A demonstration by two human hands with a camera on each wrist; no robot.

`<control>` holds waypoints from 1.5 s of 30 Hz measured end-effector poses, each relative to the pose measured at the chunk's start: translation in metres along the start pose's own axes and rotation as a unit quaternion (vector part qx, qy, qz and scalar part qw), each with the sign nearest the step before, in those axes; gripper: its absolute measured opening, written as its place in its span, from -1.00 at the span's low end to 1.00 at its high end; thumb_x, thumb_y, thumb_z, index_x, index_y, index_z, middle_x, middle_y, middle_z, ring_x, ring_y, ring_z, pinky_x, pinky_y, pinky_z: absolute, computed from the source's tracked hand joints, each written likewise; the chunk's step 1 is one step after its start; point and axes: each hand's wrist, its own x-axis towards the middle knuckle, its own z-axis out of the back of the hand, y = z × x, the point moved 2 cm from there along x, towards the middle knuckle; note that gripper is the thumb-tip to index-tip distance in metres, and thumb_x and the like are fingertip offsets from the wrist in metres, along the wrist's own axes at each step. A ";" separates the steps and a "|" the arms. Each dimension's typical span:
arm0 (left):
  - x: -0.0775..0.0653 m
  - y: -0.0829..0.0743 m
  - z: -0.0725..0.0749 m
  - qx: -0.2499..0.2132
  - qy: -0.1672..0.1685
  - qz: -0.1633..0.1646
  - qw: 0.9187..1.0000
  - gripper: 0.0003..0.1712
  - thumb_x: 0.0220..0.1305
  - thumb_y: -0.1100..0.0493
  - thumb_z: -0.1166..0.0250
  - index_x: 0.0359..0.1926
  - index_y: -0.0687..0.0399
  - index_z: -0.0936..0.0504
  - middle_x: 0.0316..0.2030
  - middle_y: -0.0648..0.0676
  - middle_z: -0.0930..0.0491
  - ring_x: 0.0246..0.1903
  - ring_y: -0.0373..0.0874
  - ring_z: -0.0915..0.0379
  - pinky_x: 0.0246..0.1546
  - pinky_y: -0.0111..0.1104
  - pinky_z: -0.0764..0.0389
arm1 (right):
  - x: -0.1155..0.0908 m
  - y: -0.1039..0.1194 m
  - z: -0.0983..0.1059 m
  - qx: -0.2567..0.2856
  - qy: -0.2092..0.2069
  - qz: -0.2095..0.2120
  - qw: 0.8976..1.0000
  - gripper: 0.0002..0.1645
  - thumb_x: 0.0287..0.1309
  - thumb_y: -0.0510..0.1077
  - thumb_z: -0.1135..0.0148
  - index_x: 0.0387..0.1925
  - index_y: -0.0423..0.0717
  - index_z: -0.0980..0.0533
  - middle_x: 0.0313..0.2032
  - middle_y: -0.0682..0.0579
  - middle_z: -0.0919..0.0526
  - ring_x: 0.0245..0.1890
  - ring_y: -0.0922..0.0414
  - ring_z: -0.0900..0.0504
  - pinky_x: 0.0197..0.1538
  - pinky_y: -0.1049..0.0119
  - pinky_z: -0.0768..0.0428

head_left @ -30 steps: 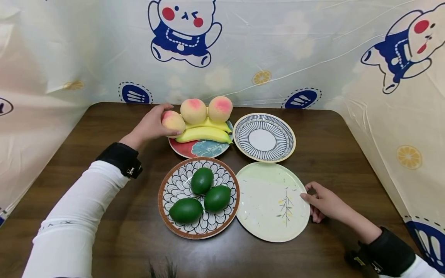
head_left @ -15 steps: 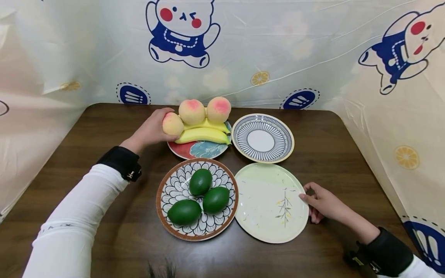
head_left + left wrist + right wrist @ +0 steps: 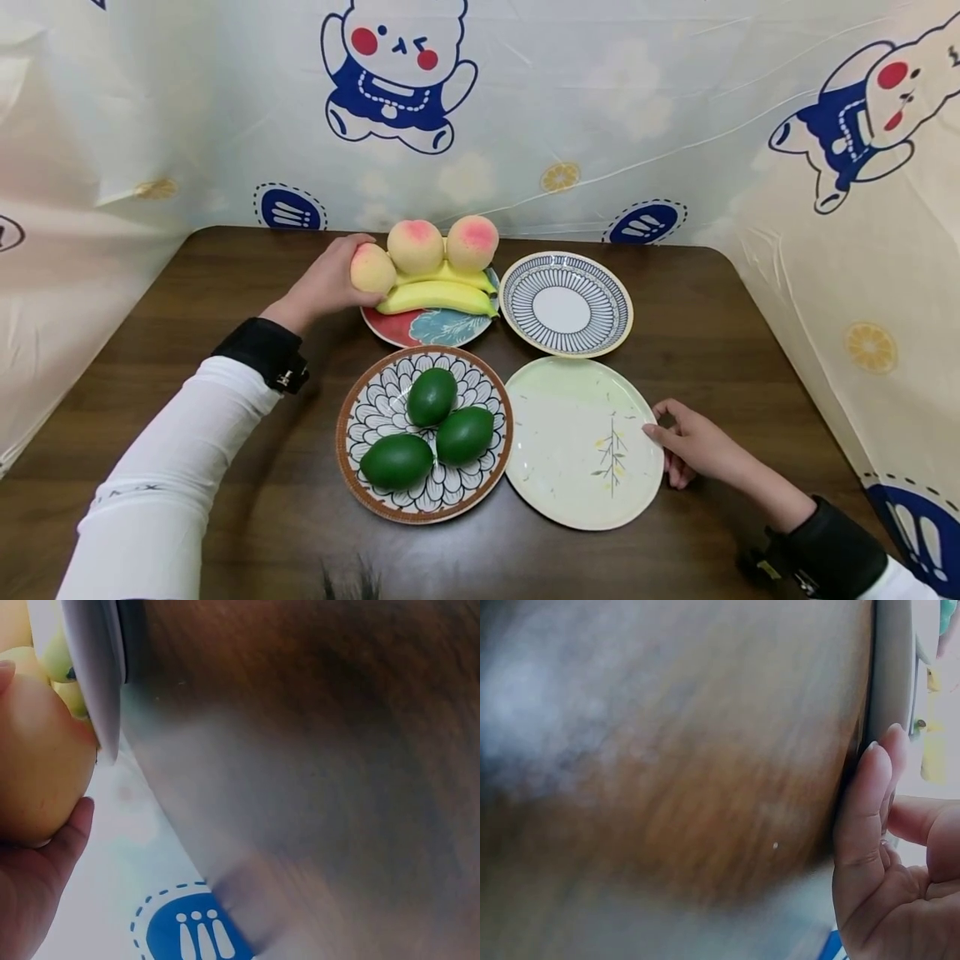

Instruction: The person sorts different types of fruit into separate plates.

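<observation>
My left hand grips a pink-tipped peach at the left side of a red and teal plate. In the left wrist view the peach sits between thumb and fingers, close to the plate's rim. Two more peaches and two bananas lie on that plate. My right hand pinches the right rim of a pale green plate, thumb on top. In the right wrist view its fingers reach along the plate's outer edge and underside.
A brown-rimmed plate with three green avocado-like fruits stands at the front left. Behind the pale plate is a blue-striped plate. All four sit close together on a dark wooden table, backed by a printed cloth.
My left fingers have closed further round the peach, the hand's upper fingers drawing in behind it. The right hand keeps its place at the plate rim. The head view shifts slightly.
</observation>
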 end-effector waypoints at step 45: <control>0.017 -0.132 0.010 0.084 0.021 -0.187 0.978 0.04 -0.04 0.10 -0.63 0.42 0.20 -0.29 0.36 0.28 -0.34 0.29 0.16 -0.32 0.29 0.09 -0.53 | 0.002 -0.001 0.002 0.007 0.008 -0.009 1.000 -0.56 0.54 -0.12 -0.06 0.18 -0.36 -0.20 -0.62 0.00 -0.58 -0.69 0.15 -0.60 -0.55 0.25 -0.68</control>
